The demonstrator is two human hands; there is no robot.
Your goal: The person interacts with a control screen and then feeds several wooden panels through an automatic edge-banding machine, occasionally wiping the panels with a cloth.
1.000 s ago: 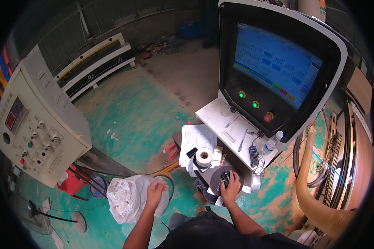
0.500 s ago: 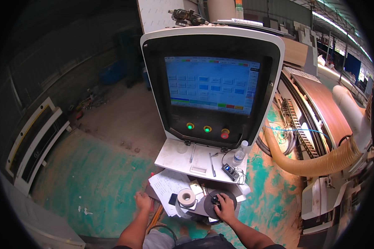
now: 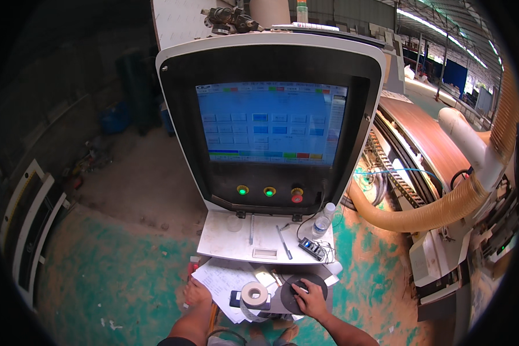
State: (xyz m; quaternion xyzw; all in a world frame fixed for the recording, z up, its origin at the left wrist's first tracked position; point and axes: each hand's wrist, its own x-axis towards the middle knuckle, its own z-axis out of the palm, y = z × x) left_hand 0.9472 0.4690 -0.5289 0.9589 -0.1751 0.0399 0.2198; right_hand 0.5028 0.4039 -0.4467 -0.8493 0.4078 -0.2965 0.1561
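right hand [image 3: 310, 301]: palm down on a small dark computer mouse [image 3: 299, 290], fingers curled over it, on a round black mouse pad [image 3: 316, 282] at the right of the lower worktop [image 3: 332, 281]. left hand [image 3: 197, 293]: resting on the left edge of loose white printed paper sheets [image 3: 222, 281], fingers together and flat. white tape roll [image 3: 254, 294]: upright between both hands. above: grey-framed control console with lit blue screen [image 3: 270, 124]; clear plastic bottle [image 3: 324, 219] on its shelf.
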